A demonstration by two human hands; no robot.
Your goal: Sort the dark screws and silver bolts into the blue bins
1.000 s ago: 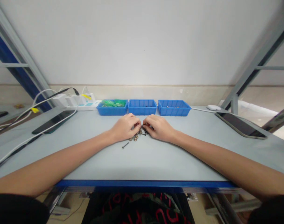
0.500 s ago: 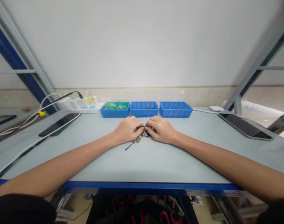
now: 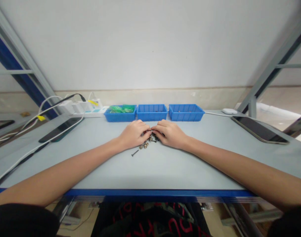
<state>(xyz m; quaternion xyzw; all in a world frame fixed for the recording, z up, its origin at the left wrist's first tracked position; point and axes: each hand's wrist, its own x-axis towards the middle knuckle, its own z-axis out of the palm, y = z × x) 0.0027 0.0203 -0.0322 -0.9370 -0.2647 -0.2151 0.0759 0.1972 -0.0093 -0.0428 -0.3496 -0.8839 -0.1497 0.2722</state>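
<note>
My left hand [image 3: 134,134] and my right hand [image 3: 172,134] meet fingertip to fingertip above a small pile of hardware. Both are closed in a pinch. A thin dark piece, apparently a screw [image 3: 152,131], shows between the fingertips, held by my right hand. What my left fingers pinch is mostly hidden. Below them lie several brass-coloured nut-like pieces [image 3: 145,145] and several dark screws [image 3: 153,141], partly covered by the hands. One dark screw [image 3: 135,153] lies apart, nearer to me on the left.
Three blue bins stand along the wall: the left bin [image 3: 120,118] holds green plastic bags, then come a middle bin [image 3: 152,116] and a right bin [image 3: 186,117] with a few small pieces. Phones lie left [image 3: 61,130] and right [image 3: 260,130]. A power strip [image 3: 91,113] trails cables.
The whole view has shifted slightly. Both hands stay together over the pile, with fingertips now closer around the thin dark piece. The loose screw and bins have not moved on the table.
</note>
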